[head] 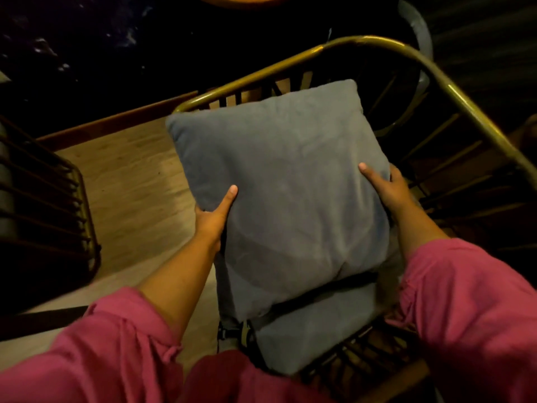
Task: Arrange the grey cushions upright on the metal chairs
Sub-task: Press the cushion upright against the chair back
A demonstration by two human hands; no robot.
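Progress: you are partway through this chair; the grey cushion point(284, 184) is in your hands above the seat, tilted toward the backrest, and in my judgement not yet set down upright.
Cushion position: it hangs over the metal chair point(453, 91), its top edge close to the curved brass-coloured rail, its lower edge meeting a second grey cushion point(316, 335) that lies flat on the seat.
Second cushion: it lies flat with a dark strap and a buckle point(245, 333) at its near-left corner; whether it is a fixed seat pad or one you must also stand up, I cannot tell.
Left to do: lean the held cushion back against the chair's spindles so that it stands on its lower edge, then let go.
Other chair: a second chair point(66, 205) with dark bars shows at the left edge; something grey sits behind the bars, too cut off to name.
Left hand point(212, 216): you grip the cushion's left edge, thumb laid across the front face, the other fingers hidden behind the fabric.
Right hand point(389, 190): you grip the right edge the same way, thumb on the front and the rest wrapped round the back.
Arms: both reach forward and down, pink sleeves point(465, 301) pushed up past the forearms.
Surroundings: wooden floor point(125, 175) to the left, and the rim of a tabletop point(241, 0) at the top.
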